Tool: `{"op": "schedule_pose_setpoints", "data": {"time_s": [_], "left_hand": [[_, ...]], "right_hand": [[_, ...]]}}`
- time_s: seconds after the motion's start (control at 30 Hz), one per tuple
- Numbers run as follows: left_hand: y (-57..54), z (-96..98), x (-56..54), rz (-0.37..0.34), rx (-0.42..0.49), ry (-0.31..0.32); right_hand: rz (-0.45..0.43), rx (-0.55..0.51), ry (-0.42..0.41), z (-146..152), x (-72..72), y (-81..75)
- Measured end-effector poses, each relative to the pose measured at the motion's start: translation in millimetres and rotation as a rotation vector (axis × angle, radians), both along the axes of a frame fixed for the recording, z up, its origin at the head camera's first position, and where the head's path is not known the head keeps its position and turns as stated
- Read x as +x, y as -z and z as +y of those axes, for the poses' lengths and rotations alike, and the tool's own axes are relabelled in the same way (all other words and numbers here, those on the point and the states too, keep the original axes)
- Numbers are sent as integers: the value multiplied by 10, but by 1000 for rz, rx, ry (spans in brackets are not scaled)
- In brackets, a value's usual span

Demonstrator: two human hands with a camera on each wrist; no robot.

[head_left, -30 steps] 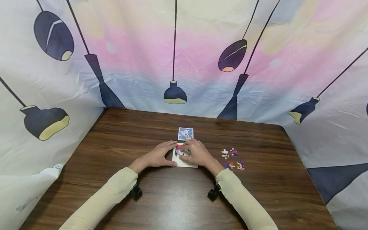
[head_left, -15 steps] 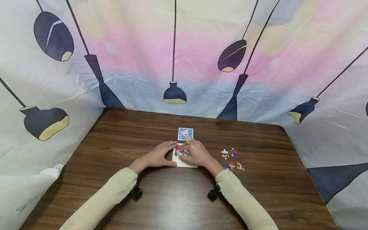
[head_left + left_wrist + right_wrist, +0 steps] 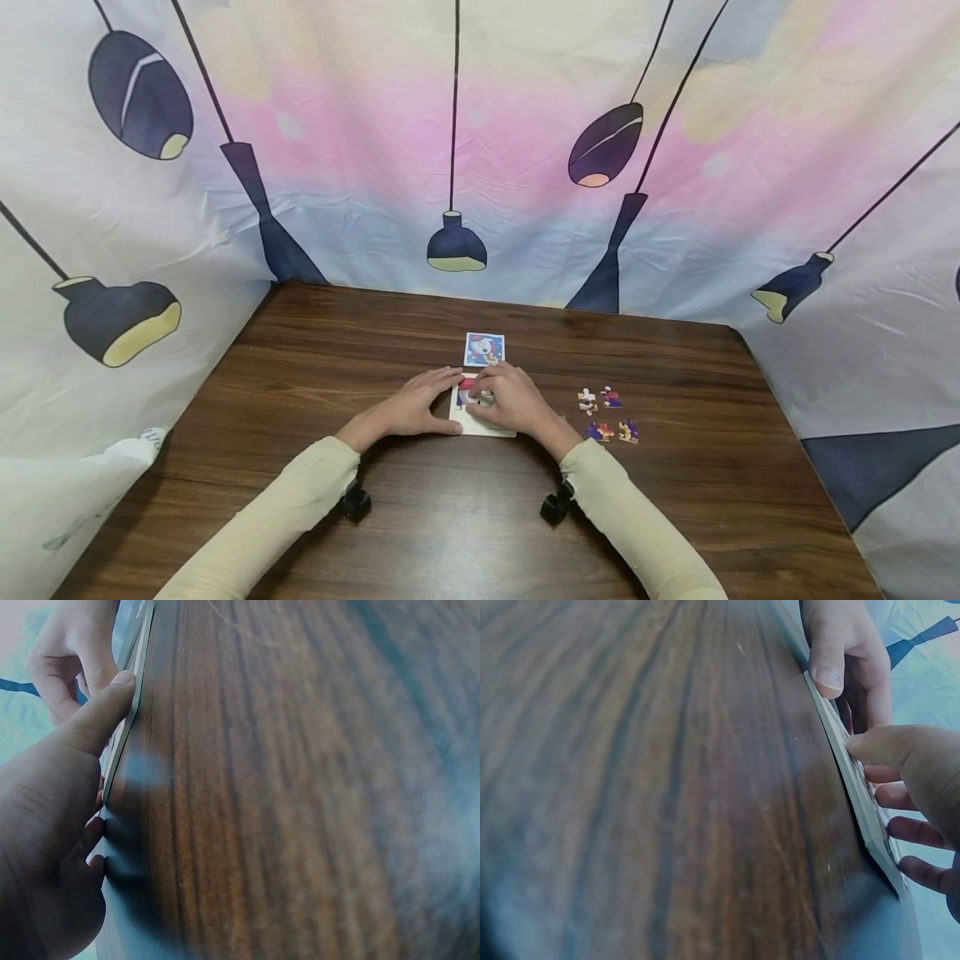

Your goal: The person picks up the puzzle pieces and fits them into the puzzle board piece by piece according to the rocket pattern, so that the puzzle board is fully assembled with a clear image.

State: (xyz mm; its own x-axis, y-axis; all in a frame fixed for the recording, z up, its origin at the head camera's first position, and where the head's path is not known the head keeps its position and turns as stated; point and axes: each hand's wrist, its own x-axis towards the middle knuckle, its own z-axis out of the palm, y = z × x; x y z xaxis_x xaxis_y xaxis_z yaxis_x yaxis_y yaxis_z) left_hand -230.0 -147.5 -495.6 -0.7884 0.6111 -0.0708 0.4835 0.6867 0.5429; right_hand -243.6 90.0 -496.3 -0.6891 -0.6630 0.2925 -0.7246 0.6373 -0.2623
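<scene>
A small pale puzzle board [image 3: 486, 428] lies on the table between both hands, with a red, white and purple picture part in its upper left. My left hand [image 3: 417, 403] holds the board's left side: the thumb is at the near corner, the fingers at the far one. Over the board, my right hand [image 3: 516, 402] bends its thumb and index finger round a puzzle piece [image 3: 474, 398] in the picture part, mostly hidden by the fingers. In the right wrist view the right thumb [image 3: 877, 744] sits low over the board's edge [image 3: 855, 787].
A square picture card [image 3: 484, 349] with a white cartoon figure lies just beyond the board. Several loose puzzle pieces [image 3: 628, 431] are on the wooden table [image 3: 465, 525], right of the right hand. A printed cloth [image 3: 375, 167] hangs behind the table and at its sides.
</scene>
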Motion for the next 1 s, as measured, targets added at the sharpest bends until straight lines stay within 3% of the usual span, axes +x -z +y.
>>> {"op": "schedule_pose_setpoints", "data": {"time_s": [0.27,0.57,0.8,1.0], "left_hand": [[9,15,-8,19,10,13],[15,13,-7,10,-6,-3],[23,19,-6,8,-11,-6],[3,19,0,12,-6,-7]], "right_hand": [[-7,19,0,2,-26,3],[-4,-123,-28,158,-45,-5],[-39,-201,15,391,-10,-87],[-93,-206,69,634,48,-192]]}}
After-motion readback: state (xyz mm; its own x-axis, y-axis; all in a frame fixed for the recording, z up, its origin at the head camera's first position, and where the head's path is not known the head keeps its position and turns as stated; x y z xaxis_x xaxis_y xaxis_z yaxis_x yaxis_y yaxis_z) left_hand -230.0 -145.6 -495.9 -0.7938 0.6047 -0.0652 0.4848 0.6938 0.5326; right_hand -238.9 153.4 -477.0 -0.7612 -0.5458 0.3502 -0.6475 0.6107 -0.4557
